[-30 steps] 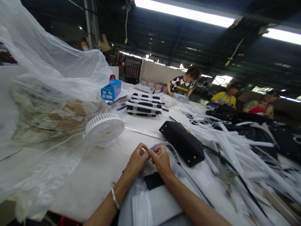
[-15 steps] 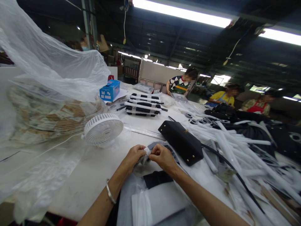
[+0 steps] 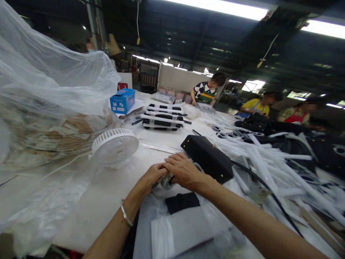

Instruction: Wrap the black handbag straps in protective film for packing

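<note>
Left of the black handbag (image 3: pixel 207 158), nearly touching it, the right hand (image 3: pixel 184 171) reaches over the left hand (image 3: pixel 153 175), both at a small plastic-wrapped bundle (image 3: pixel 164 182) they partly hide. It would probably go best with the left steadying the bundle and the right pressing evenly, without creasing the wrap. The right fingers lie together, nearly straight, across the left's tips; the left's curl inward, but I cannot tell whether either hand grips.
</note>
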A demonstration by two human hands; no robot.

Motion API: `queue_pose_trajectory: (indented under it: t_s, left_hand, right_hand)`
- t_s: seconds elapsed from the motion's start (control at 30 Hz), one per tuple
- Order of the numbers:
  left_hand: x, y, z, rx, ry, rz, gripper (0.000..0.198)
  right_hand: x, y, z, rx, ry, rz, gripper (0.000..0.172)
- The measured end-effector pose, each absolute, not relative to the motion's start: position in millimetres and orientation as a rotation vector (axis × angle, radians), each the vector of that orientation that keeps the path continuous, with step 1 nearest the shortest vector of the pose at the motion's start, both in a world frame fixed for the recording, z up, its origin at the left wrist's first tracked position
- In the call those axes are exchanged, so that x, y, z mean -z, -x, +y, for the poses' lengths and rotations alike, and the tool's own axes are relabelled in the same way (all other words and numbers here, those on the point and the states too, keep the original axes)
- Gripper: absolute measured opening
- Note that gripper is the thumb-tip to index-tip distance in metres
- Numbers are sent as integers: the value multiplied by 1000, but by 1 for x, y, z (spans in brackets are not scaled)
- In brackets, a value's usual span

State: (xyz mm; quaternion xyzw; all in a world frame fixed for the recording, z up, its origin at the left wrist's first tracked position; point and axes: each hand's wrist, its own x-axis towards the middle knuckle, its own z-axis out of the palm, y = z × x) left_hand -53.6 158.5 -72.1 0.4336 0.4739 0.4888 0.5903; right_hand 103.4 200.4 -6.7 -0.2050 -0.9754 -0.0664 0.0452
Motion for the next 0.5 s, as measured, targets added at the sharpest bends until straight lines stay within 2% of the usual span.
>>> queue_pose_trajectory:
  t_s: [0.1, 0.33, 0.4, 0.43, 0.5]
  left_hand:
    - [69, 60, 157, -1099, -1065, 1121, 28]
    - [80, 74, 162, -1009, -1171, 1338, 36]
    - [85, 75, 170, -1014, -1172, 1457, 46]
    - [88, 76, 172, -1026, -1170, 1524, 54]
    - [90, 81, 171, -1056, -1175, 1634, 70]
  right_hand:
    - [15, -90, 210, 267, 634, -3073, 15]
    - [29, -76, 239, -12, 915, -3087, 16]
    - [35, -72, 249, -75, 987, -3074, 23]
    - [37, -72, 253, -107, 1017, -3063, 33]
    - [35, -78, 257, -162, 1058, -3034, 66]
